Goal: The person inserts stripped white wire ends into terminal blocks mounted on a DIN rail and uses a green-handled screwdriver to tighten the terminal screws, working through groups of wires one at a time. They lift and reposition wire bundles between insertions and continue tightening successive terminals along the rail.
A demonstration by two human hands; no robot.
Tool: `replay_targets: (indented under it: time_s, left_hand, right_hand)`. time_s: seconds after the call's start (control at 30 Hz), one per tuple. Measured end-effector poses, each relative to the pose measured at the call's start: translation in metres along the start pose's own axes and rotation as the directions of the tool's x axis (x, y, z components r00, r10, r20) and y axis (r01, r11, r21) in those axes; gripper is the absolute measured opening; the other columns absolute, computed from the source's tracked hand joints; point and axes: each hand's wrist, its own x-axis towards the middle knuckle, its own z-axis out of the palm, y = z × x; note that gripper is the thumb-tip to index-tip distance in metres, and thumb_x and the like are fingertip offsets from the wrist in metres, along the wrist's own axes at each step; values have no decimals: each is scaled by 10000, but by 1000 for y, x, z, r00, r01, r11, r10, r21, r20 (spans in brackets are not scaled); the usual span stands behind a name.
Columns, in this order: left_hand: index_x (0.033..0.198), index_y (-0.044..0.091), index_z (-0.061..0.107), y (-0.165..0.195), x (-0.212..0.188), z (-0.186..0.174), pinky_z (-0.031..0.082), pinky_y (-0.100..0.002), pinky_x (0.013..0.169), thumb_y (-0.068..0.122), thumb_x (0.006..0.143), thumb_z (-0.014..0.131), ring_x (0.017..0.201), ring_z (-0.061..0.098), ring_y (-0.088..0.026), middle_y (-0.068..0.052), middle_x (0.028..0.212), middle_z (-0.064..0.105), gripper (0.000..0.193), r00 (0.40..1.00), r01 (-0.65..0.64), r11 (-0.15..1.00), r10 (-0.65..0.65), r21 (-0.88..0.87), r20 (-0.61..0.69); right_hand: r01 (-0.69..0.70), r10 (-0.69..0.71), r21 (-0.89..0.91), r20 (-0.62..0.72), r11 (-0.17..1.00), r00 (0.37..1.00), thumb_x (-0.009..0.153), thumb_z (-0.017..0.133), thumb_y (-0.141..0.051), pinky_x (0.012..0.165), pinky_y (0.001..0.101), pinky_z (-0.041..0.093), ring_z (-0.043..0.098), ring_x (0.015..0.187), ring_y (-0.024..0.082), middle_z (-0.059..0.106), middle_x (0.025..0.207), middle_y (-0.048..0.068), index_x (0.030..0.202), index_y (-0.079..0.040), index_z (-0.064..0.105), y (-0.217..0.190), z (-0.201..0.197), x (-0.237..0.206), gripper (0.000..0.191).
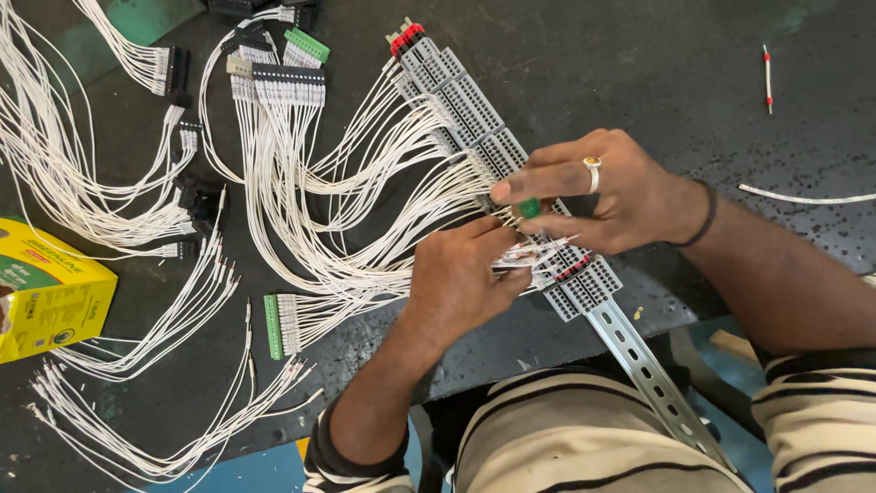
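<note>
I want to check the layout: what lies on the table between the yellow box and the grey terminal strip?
In the head view, bundles of white wires with black connectors and a green connector lie between the yellow box and the terminal strip.

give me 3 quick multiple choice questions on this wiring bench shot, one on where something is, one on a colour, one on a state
1. Where does the yellow box sit?
A. at the left edge of the table
B. on the metal rail
C. under the right hand

2. What colour are most of the wires?
A. blue
B. white
C. black

3. What is the left hand doing?
A. lying flat and empty
B. holding the yellow box
C. pinching wire ends at the grey terminal strip

Answers: 1 A, the box lies far left, apart from the hands. 2 B, the bundles are white. 3 C, its fingers grip wire ends beside the right hand.
</note>
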Motion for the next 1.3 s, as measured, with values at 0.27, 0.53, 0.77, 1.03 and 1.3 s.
replay_targets:
  time_s: [0.27, 0.53, 0.77, 1.03, 1.3]
  left_hand:
    - [913, 148, 723, 6, 1, 7, 545, -425, 616, 221, 711, 855, 714, 704, -284, -46, 828, 688, 252, 998, 59, 998, -60, 29, 34]
    - [917, 122, 737, 5, 8, 3, 546, -446, 635, 217, 712, 840, 726, 701, -307, -64, 827, 692, 247, 1000, 10, 996, -11, 86, 19]
    - [1047, 71, 718, 4, 5, -25, 550, -379, 680, 78, 931, 655, 785, 707, -270, -99, 907, 694, 132, 984, -102, 959, 58, -265, -169]
    - [1038, 26, 722, -7, 12, -21, 425, -307, 527, 183, 940, 751, 554, 512, -125, -67, 691, 640, 188, 970, 228, 898, -243, -376, 10]
    - [1015, 25, 763, -9, 13, -18, 411, -299, 496, 202, 875, 821, 533, 533, -118, -68, 707, 663, 233, 975, 172, 936, -206, -308, -80]
  right_hand:
    - [-55, 46, -12, -372, 998, 927, 952, 758, -57, 624, 324, 554, 696, 756, 203, 696, 947, 85, 1348, -148, 505, -14, 29, -37, 478]
    - [92, -118, -316, -62, 944, 991, 889, 733, -82, 607, 338, 536, 707, 728, 242, 753, 942, 92, 1207, -228, 655, -26, 10, -37, 359]
    - [-213, 342, 281, -579, 936, 740, 1048, 601, -37, 585, 246, 536, 609, 747, 121, 621, 1131, 85, 1138, -2, 585, 19, 4, -17, 98]
    - [-144, 140, 33, 108, 989, 984, 764, 701, -6, 557, 362, 429, 567, 635, 218, 551, 834, 95, 960, -20, 686, 40, -2, -19, 197]
    - [-101, 100, 3, 50, 995, 994, 846, 798, -111, 568, 346, 411, 559, 664, 198, 565, 827, 69, 952, -51, 704, 26, -5, -9, 154]
